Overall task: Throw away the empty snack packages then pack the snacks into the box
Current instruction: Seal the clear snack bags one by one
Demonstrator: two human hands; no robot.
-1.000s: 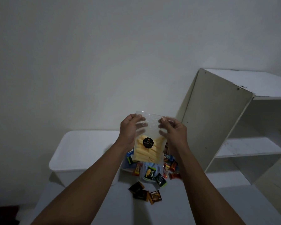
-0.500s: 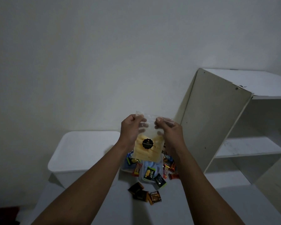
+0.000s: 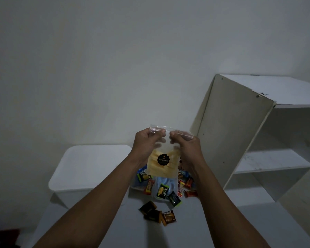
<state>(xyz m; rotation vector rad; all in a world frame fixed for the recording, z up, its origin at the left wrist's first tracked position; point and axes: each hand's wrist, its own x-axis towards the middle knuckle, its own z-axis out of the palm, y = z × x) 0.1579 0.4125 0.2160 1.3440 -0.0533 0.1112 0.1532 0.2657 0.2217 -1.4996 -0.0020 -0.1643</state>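
I hold a clear zip bag [image 3: 162, 164] of yellow snack sticks with a round black label upright in front of me. My left hand [image 3: 148, 143] pinches its top strip on the left, my right hand [image 3: 185, 146] pinches it on the right, thumbs almost touching. Below the bag lies a pile of small snack packets [image 3: 164, 191] in black, green, red and blue on the white table [image 3: 195, 228]. Three brown packets [image 3: 157, 213] lie nearer me. A white box [image 3: 89, 169] stands to the left of the pile.
A white shelf unit [image 3: 240, 140] stands tilted at the right, its side panel close to my right hand. A plain white wall fills the background. A dark red patch of floor [image 3: 4, 237] shows at the bottom left.
Both hands have slid inward along the bag's top strip until the thumbs nearly meet. The bag has stayed in about the same place above the pile.
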